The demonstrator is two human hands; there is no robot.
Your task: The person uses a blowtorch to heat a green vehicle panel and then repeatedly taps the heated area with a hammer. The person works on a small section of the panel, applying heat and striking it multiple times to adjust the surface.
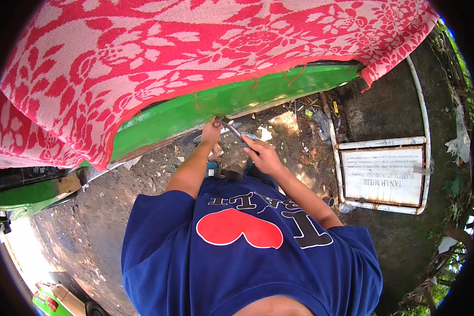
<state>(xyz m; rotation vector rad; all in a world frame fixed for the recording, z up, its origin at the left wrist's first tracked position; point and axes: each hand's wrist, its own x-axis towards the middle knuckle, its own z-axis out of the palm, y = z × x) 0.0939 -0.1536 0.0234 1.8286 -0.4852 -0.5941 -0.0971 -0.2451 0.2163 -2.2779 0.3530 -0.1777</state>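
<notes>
My right hand (262,156) is closed around the handle of a hammer (234,129), whose metal head points up and left toward my other hand. Close to the lower edge of a green vehicle panel (179,117), my left hand (211,132) is closed right beside the hammer head. Whatever its fingers grip is hidden or too small to make out. A red and pink floral cloth (195,47) drapes over the vehicle above the panel.
To the right stands a white metal frame with a signboard (383,175). Scraps and a clear plastic bag (320,124) litter the dirt ground (158,174). Another green vehicle (55,300) shows at lower left; plants line the far right edge.
</notes>
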